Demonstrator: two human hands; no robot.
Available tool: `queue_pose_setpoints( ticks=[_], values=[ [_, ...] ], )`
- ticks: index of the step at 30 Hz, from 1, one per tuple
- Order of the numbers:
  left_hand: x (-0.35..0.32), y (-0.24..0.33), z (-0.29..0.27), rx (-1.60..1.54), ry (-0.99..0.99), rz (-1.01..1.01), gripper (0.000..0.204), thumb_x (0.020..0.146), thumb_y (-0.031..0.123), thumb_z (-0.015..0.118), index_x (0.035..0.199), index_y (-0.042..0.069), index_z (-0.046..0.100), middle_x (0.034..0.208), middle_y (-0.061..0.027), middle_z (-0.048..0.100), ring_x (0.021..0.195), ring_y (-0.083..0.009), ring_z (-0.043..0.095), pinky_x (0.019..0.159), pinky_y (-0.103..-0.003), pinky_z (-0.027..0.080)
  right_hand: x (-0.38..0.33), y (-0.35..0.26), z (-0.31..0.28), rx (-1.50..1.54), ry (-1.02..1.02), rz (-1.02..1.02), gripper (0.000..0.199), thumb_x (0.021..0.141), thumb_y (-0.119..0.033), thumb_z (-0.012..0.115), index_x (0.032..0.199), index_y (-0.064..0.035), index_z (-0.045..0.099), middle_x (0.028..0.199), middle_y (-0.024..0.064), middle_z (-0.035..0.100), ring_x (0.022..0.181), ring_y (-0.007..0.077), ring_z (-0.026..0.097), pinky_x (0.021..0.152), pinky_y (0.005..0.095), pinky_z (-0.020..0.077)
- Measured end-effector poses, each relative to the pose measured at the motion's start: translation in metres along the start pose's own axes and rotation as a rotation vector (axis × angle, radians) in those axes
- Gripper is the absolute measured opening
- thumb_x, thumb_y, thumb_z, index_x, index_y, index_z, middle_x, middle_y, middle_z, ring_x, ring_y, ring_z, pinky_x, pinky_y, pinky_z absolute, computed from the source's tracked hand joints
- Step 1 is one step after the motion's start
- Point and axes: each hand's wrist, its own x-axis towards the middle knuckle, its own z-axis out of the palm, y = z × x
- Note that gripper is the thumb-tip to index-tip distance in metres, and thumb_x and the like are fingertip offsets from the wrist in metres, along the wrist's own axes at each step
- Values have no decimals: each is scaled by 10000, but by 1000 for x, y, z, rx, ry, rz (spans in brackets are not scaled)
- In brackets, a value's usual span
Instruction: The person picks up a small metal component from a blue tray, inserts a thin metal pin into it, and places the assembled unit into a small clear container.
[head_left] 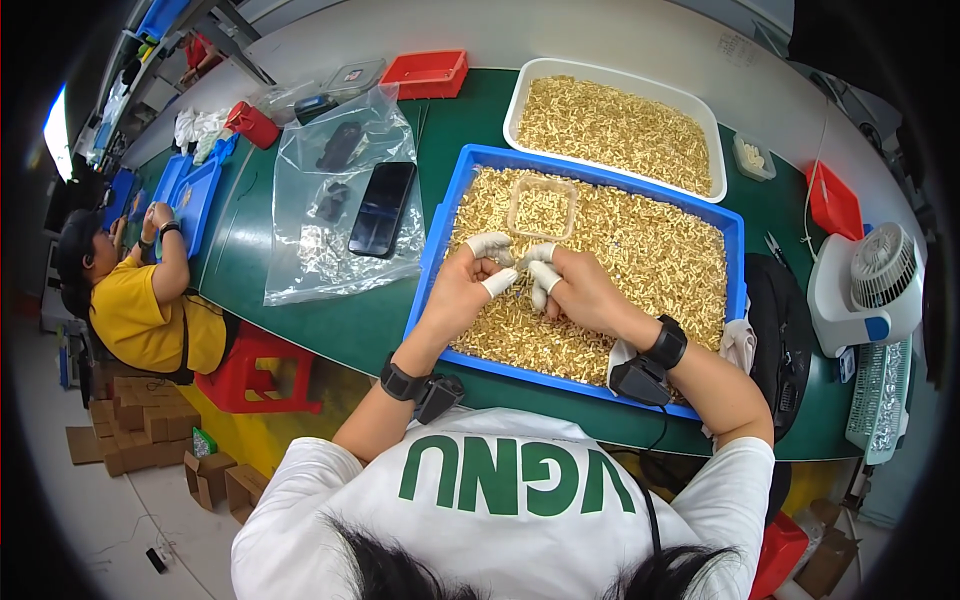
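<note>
Small gold-coloured pieces (pixel 650 260) are spread beneath and around the fingers; any piece between the fingertips is hidden or too small to be made out. The fingers of the left hand (pixel 465 285) and right hand (pixel 585 288) are bent inward, their tips near each other and sheathed in white covers (pixel 489 245); whether anything is gripped cannot be told. The pieces are contained by a blue tray (pixel 592 163), whose left wall is near the left fingers; wider room is found right of the right fingers. Just beyond the fingertips, a clear container (pixel 574 213) is filled with similar pieces. The pieces appear short, narrow and shiny, heaped at random. Farther beyond, more are held in a white tub (pixel 513 115); left of the fingers, a dark phone (pixel 383 210) is laid on a clear bag (pixel 290 200)
</note>
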Motion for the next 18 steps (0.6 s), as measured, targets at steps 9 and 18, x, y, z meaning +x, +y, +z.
queue_pose_setpoints(
  ticks=[9, 18],
  values=[
    [0, 7, 0, -69, 46, 29, 262, 837, 59, 655, 1086, 8, 594, 943, -10, 613, 832, -76, 550, 768, -239, 455, 5, 9, -10, 156, 56, -52, 210, 982, -144, 420, 1057, -11, 565, 706, 30, 623, 539, 78, 571, 475, 204, 435],
    [-1, 1, -7, -211, -149, 25, 224, 842, 52, 646, 1058, 10, 605, 1015, -40, 619, 926, -109, 577, 812, -252, 459, -1, 6, 6, 156, -75, -56, 210, 985, -158, 422, 1055, -17, 561, 716, 35, 631, 539, 77, 575, 473, 205, 439]
  ],
)
